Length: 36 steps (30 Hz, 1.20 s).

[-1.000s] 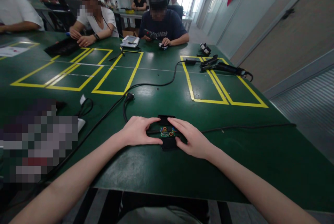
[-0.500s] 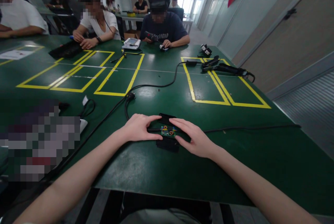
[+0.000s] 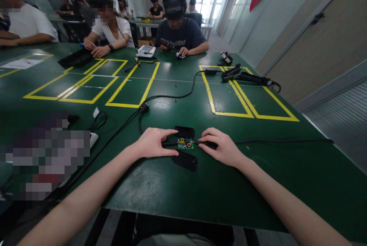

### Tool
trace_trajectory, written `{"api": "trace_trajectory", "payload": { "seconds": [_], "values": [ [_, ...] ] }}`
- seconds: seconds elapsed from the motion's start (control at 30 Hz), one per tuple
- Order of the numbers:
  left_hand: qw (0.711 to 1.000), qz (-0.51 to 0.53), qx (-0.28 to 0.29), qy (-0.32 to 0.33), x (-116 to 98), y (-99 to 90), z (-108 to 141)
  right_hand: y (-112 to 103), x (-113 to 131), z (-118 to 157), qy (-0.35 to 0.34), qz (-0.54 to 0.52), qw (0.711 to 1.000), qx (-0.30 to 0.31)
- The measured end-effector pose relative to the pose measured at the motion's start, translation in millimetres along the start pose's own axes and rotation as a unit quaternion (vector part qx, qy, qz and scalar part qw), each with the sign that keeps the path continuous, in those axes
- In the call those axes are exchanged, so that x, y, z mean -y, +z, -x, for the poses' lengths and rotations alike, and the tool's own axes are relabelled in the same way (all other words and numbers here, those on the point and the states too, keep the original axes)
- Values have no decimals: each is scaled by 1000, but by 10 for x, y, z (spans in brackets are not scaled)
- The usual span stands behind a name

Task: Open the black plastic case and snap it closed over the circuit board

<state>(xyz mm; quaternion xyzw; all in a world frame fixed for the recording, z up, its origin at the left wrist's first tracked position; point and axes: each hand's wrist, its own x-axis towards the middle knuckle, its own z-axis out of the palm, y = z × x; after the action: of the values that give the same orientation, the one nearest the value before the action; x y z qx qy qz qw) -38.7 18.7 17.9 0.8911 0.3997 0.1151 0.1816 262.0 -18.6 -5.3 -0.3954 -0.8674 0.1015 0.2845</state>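
A small green circuit board [image 3: 186, 144] with copper coils lies on the green table, with black cables leaving it on both sides. Behind it rests one black plastic case half [image 3: 184, 132], and in front of it the other case half [image 3: 185, 160]. My left hand [image 3: 155, 142] is at the board's left with thumb and index finger spread, their tips near the two case halves. The left cable runs between them. To the right of the board, my right hand [image 3: 219, 146] pinches the black cable [image 3: 258, 140] by the thin wires at its end.
Yellow tape rectangles [image 3: 126, 104] mark the table. A long black cord [image 3: 114, 129] with a plug crosses it on the left, beside pixelated items [image 3: 54, 154]. A black corded tool [image 3: 252, 78] lies at the back right. Several people sit across the table, one with a black tray [image 3: 76, 58].
My right hand has drawn back to the right, off the board and front case half, and closed on the cable. My left hand keeps its spread pose. The view has tilted slightly up.
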Motion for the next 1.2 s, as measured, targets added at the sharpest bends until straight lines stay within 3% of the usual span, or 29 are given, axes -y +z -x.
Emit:
{"api": "trace_trajectory", "payload": {
  "seconds": [0.6,0.93,1.2],
  "values": [
    [1000,1,-19,-2,-37,68,-94,93,-77,-37,121,66,990,5],
    [996,16,-91,-9,32,74,-125,133,-108,-76,117,95,988,-38],
    [995,48,-68,60,83,-39,-69,85,-45,-64,107,91,990,-5]
  ]
}}
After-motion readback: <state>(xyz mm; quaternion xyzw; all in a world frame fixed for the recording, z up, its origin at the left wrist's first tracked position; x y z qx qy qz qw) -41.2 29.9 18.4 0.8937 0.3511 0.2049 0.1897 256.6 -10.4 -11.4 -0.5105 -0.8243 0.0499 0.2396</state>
